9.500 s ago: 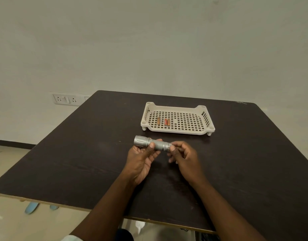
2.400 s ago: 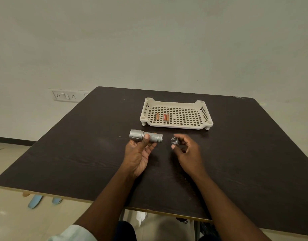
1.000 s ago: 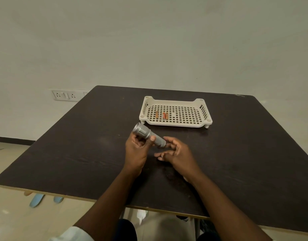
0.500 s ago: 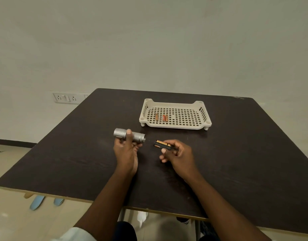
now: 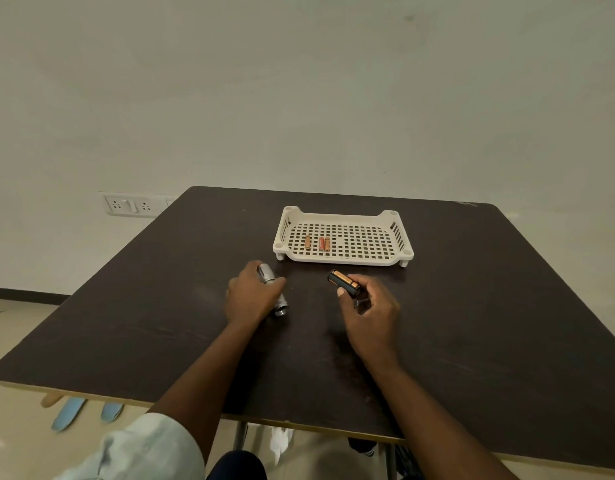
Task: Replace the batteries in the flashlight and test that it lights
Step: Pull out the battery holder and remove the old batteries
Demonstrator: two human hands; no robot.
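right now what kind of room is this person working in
Likely a plain indoor room used as a work spot, perhaps an office or home: a bare wall, a wall socket panel low on it, and a dark table on a tiled floor.

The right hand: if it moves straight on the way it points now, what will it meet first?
Probably the near rim of the white tray. The right hand, holding the battery holder, points up-left toward it; only bare table lies between.

single head view, looking forward-down over table [image 5: 472, 306], wall beyond
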